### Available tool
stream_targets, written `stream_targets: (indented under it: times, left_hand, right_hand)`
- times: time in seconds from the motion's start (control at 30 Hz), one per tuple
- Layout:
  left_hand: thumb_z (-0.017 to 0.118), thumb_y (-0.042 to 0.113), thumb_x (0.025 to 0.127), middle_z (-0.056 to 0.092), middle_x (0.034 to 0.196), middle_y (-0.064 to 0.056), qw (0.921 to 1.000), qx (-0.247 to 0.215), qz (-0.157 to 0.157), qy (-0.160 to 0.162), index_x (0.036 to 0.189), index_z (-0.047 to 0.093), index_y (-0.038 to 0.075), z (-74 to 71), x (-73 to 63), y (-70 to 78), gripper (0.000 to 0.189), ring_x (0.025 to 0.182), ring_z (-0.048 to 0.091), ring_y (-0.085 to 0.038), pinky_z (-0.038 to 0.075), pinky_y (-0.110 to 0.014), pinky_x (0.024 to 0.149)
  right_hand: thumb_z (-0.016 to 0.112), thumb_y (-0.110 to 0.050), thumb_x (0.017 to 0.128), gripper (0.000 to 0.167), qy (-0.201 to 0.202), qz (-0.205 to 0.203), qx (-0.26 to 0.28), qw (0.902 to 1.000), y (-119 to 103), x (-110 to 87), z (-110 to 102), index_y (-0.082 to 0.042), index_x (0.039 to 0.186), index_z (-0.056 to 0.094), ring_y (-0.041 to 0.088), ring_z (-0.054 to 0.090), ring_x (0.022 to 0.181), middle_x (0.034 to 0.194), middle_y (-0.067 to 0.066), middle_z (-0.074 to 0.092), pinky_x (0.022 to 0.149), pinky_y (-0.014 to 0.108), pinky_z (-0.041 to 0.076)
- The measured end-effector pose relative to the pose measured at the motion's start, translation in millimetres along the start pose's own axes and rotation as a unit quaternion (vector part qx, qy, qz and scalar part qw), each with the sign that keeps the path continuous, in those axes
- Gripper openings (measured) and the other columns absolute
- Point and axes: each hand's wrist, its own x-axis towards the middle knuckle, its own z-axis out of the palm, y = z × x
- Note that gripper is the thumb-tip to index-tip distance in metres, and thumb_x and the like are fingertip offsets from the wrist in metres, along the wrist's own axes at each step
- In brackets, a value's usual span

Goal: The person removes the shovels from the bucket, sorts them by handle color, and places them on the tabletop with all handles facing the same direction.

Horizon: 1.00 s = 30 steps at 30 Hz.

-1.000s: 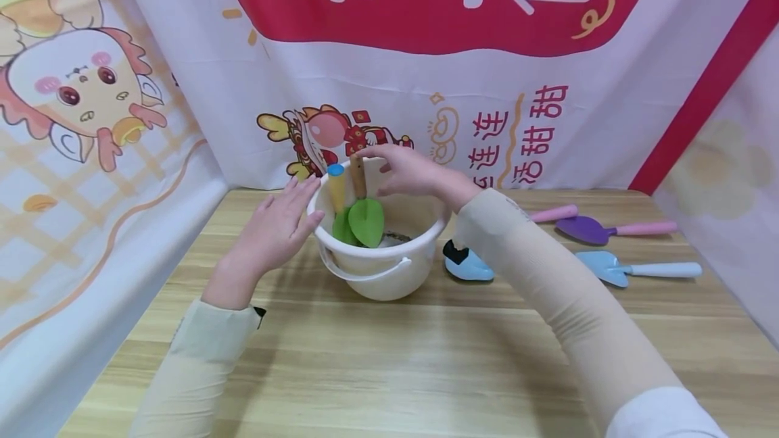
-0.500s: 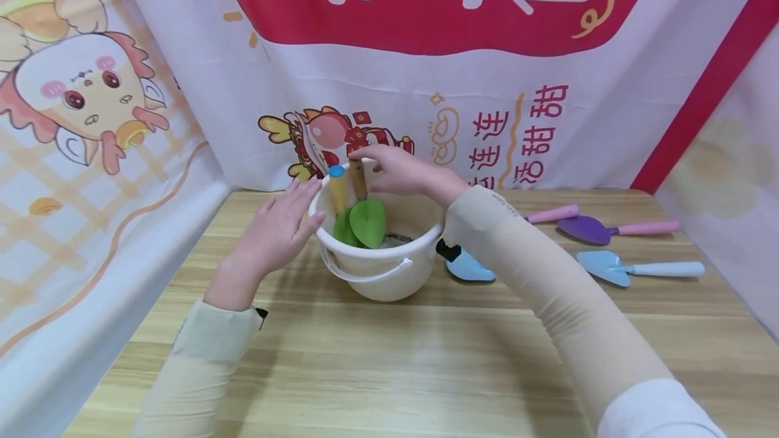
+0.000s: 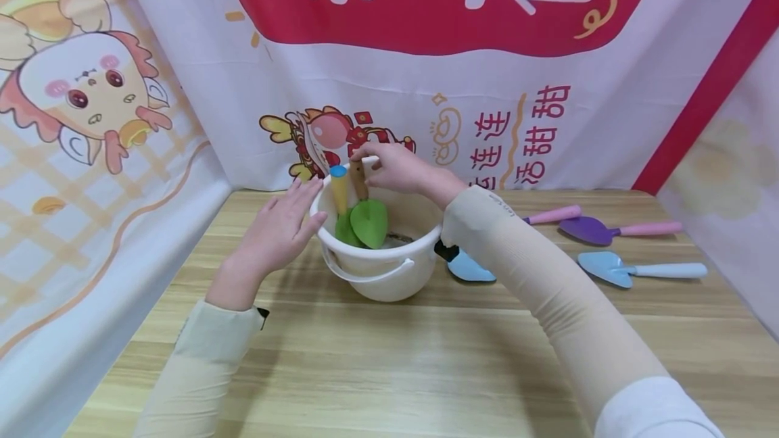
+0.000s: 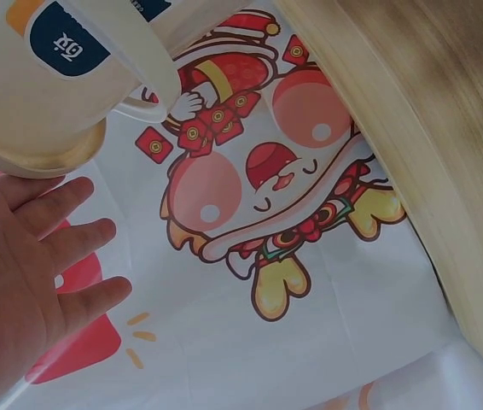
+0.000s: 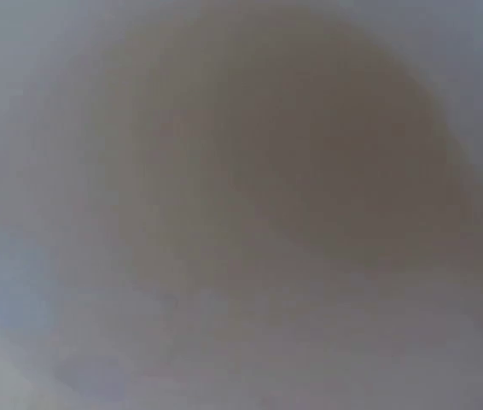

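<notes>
A white bucket [image 3: 380, 284] with a thin carry handle stands on the table. Inside it lean two green-bladed trowels: a brown wooden-handled trowel [image 3: 369, 223] and a yellow-handled trowel [image 3: 339, 192] with a blue end. My right hand [image 3: 398, 169] reaches over the bucket and holds the top of the brown handle with its fingers; part of the grip is hidden. With fingers stretched, my left hand [image 3: 274, 232] lies against the bucket's left rim; the left wrist view has its fingers beside the bucket [image 4: 28, 111]. Everything in the right wrist view is too blurred to read.
To the right on the wooden table [image 3: 389, 370] lie a purple trowel [image 3: 587, 230] with a pink handle and a light-blue trowel [image 3: 608, 269]. Another pink handle [image 3: 555, 215] and a blue blade [image 3: 470, 269] are partly covered by my right sleeve. Printed cloth walls surround the table.
My right hand has shifted a little left, closer around the brown handle. The left hand and the bucket have stayed nearly still.
</notes>
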Motion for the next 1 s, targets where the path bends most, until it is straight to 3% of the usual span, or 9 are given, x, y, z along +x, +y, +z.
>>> stream_targets:
  times: [0.2, 0.4, 0.5, 0.83, 1.0]
  left_hand:
    - [0.036, 0.043, 0.111, 0.018, 0.169, -0.012, 1.0, -0.001, 0.0, 0.0, 0.165, 0.019, 0.011, -0.1, 0.1, 0.2, 0.066, 0.156, 0.009, -0.036, 0.009, -0.067, 0.12]
    - [0.037, 0.043, 0.111, 0.021, 0.169, -0.013, 1.0, -0.003, 0.001, 0.002, 0.164, 0.02, 0.009, 0.5, 0.4, -0.2, 0.066, 0.156, 0.01, -0.036, 0.01, -0.067, 0.12]
    - [0.036, 0.043, 0.11, 0.022, 0.168, -0.014, 1.0, -0.005, 0.002, 0.003, 0.164, 0.021, 0.008, 0.5, 0.5, -0.2, 0.066, 0.156, 0.01, -0.036, 0.01, -0.068, 0.12]
    - [0.037, 0.044, 0.11, 0.023, 0.167, -0.016, 0.9999, -0.004, 0.005, 0.01, 0.164, 0.022, 0.008, 1.7, 0.7, -1.6, 0.066, 0.155, 0.011, -0.036, 0.011, -0.067, 0.12]
    - [0.038, 0.042, 0.11, 0.022, 0.168, -0.015, 0.9999, -0.005, 0.003, 0.009, 0.164, 0.021, 0.009, 1.5, 0.7, -2.0, 0.066, 0.156, 0.011, -0.036, 0.011, -0.067, 0.12]
  right_hand:
    - [0.07, -0.006, 0.097, 0.038, 0.018, 0.003, -0.002, 0.9998, -2, 1.2, 1, -0.01, 0.135, 0.063, 0.027, 0.062, 0.123, 0.14, 0.006, 0.06, 0.098, 0.035, 0.055]
    - [0.076, -0.019, 0.096, 0.016, 0.089, 0.0, -0.04, 0.9953, 0, 2.3, -1, -0.012, 0.11, 0.074, 0.017, 0.067, 0.101, 0.112, 0.001, 0.072, 0.086, 0.029, 0.056]
    - [0.075, -0.018, 0.096, 0.01, 0.103, 0.0, -0.041, 0.9939, 3, 3.0, -1, -0.012, 0.103, 0.075, 0.015, 0.066, 0.096, 0.104, 0.001, 0.072, 0.083, 0.028, 0.056]
    - [0.075, -0.009, 0.094, 0.025, 0.079, 0.006, 0.007, 0.9968, 7, -2.6, -3, -0.006, 0.119, 0.072, 0.019, 0.065, 0.104, 0.111, 0.005, 0.067, 0.09, 0.031, 0.057]
    - [0.075, -0.006, 0.094, 0.026, 0.08, 0.012, 0.041, 0.9958, 11, -5.6, -2, -0.005, 0.119, 0.072, 0.021, 0.064, 0.106, 0.111, 0.006, 0.065, 0.092, 0.033, 0.058]
